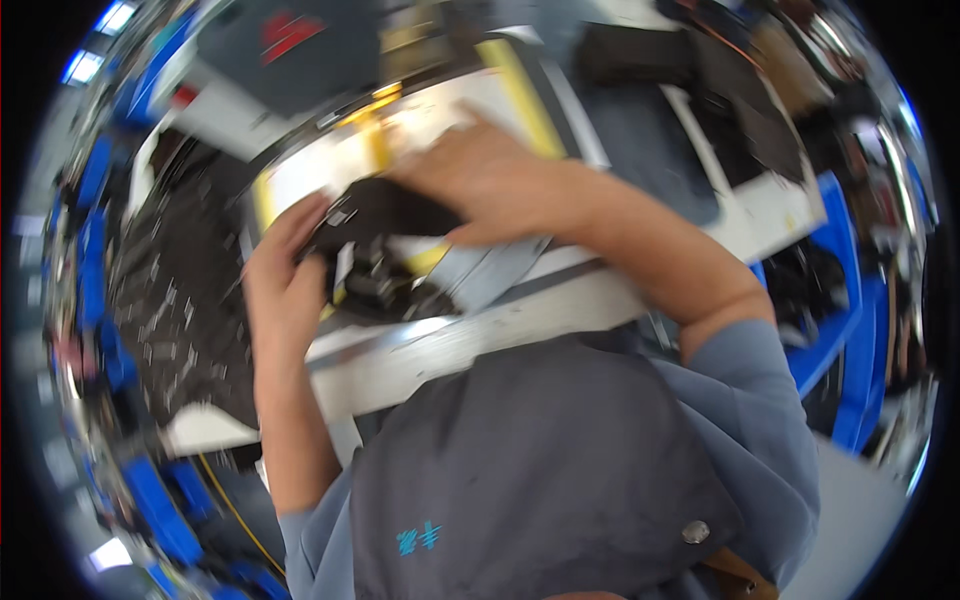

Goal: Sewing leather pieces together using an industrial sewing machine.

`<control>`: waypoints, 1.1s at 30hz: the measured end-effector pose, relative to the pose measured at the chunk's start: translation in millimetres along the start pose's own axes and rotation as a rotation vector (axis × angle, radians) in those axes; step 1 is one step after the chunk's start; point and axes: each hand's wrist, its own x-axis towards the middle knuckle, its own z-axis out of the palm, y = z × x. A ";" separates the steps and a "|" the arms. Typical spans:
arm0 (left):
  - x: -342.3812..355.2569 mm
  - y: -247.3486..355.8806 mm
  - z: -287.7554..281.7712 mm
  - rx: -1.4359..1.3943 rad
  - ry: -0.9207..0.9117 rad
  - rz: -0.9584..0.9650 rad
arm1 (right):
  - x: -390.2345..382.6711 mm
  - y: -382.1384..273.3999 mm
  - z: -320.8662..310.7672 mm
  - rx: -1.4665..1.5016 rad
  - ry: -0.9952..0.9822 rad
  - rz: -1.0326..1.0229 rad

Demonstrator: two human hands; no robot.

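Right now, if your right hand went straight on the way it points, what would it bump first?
Probably the shiny yellow upright part, just left of the right hand. The picture is blurry and depth is unclear, so the hand might miss it.

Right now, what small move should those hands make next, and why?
Perhaps smooth the dark piece flat: its outline looks arched, and the left hand and right hand sit at opposite ends of it, though blur hides the exact grip.

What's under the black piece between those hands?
Beyond the black piece shows a white surface with yellow strips at its sides. Whatever lies directly beneath is covered, and blur hides details.
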 end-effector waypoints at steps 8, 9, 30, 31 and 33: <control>-17.0 64.1 39.0 -0.005 0.029 0.327 | -54.0 -43.6 -20.9 0.124 0.199 0.313; -21.0 65.7 40.0 0.003 0.003 0.398 | -64.5 -42.7 -32.6 0.184 0.250 0.327; -66.7 153.7 132.9 -1.346 -1.095 0.459 | -596.4 77.1 -216.9 -0.128 1.475 1.186; -63.5 152.5 133.3 -1.375 -1.117 0.494 | -629.6 87.8 -213.5 -0.153 1.545 1.172; -57.7 145.0 130.8 -1.489 -1.148 0.551 | -708.7 47.5 -234.1 -0.241 1.637 1.150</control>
